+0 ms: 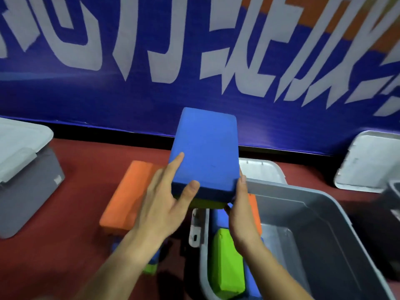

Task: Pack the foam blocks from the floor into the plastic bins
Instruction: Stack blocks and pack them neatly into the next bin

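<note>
Mid-packing: blue foam block (205, 148) held over the open grey bin (324, 213).
Hovers above the bin's left rim, clamped by left hand (160, 204) on its left edge and right hand (240, 213) round its near right corner. Likely calls for lowering in beside the green block (227, 263) inside. Hides a yellowish layer (207, 204) beneath, possibly a second block; underside grip unseen.

Blue vinyl wall banner (151, 100) with large white characters, orange patch top right. Black baseboard strip (108, 132) below. White plastic lid (368, 159) propped against banner, far right edge of red floor (82, 180).
</note>
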A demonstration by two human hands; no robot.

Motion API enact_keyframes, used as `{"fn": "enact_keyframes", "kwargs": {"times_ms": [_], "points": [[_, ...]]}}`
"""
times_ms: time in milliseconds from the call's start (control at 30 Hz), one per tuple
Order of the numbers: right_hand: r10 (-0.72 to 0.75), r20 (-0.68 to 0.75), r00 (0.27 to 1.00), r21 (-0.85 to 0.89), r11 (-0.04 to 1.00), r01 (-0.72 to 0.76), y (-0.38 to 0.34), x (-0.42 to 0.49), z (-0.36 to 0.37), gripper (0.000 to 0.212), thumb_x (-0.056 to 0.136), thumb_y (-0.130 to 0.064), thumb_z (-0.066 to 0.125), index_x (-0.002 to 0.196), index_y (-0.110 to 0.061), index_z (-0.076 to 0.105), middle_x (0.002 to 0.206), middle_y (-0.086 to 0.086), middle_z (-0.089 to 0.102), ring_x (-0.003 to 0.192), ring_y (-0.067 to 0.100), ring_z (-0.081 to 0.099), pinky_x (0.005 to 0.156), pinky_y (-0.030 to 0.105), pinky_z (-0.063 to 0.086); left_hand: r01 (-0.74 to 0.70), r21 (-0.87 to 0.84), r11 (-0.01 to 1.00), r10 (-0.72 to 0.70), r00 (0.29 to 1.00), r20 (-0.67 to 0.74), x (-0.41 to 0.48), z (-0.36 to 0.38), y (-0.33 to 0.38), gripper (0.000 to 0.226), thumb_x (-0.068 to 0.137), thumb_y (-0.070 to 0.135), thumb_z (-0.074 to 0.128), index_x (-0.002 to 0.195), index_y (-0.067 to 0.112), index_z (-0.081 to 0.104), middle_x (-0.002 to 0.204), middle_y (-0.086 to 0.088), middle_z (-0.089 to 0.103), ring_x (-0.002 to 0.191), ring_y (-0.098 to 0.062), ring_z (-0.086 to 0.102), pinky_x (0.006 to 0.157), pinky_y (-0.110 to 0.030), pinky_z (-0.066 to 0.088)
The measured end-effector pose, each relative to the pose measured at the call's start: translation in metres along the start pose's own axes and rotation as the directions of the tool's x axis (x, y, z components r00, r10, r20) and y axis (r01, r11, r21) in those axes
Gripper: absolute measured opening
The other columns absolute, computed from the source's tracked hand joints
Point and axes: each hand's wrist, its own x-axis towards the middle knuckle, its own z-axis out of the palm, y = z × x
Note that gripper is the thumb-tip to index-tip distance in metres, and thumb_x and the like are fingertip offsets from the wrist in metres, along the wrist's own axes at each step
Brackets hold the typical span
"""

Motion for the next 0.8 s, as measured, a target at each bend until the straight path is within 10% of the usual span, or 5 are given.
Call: {"fn": "enact_keyframes", "kwargs": {"times_ms": [267, 433, 800], "points": [[0.177, -0.295, 0.939, 0.111, 0.982, -0.15, 0.019, -0.03, -0.099, 0.055, 0.101, -0.066, 0.032, 0.142, -0.036, 0.053, 0.135, -0.015, 0.066, 0.125, 0.005, 0.061, 0.112, 0.046, 0.046, 0.007, -0.007, 1.0, -0.005, 0.957, 0.289, -0.001, 0.122, 0.026, 0.086, 0.074, 0.097, 0.015, 0.15, 0.058, 0.022, 0.151, 0.01, 0.04, 0.139, -0.015, 0.042, 0.106, -0.035, 0.041], [0.207, -0.346, 0.915, 0.118, 0.977, -0.176, 0.042, -0.041, -0.121, 0.042, 0.109, -0.044, 0.027, 0.142, -0.04, 0.052, 0.137, -0.021, 0.062, 0.13, 0.0, 0.055, 0.117, 0.046, 0.039, -0.015, 0.145, 0.989, -0.039, 0.932, 0.361, -0.023, 0.141, 0.019, 0.091, 0.068, 0.098, -0.002, 0.15, 0.06, 0.013, 0.153, 0.015, 0.03, 0.14, -0.011, 0.037, 0.093, -0.027, 0.03], [0.251, -0.327, 0.911, 0.026, 0.966, -0.256, 0.068, -0.075, -0.122, 0.056, 0.096, -0.069, 0.029, 0.143, -0.046, 0.048, 0.142, -0.023, 0.057, 0.135, 0.002, 0.051, 0.116, 0.052, 0.039, -0.054, 0.204, 0.977, -0.034, 0.914, 0.404, -0.056, 0.131, 0.006, 0.077, 0.073, 0.096, 0.003, 0.144, 0.068, 0.01, 0.149, 0.021, 0.028, 0.133, -0.003, 0.035, 0.094, -0.034, 0.047]]}}
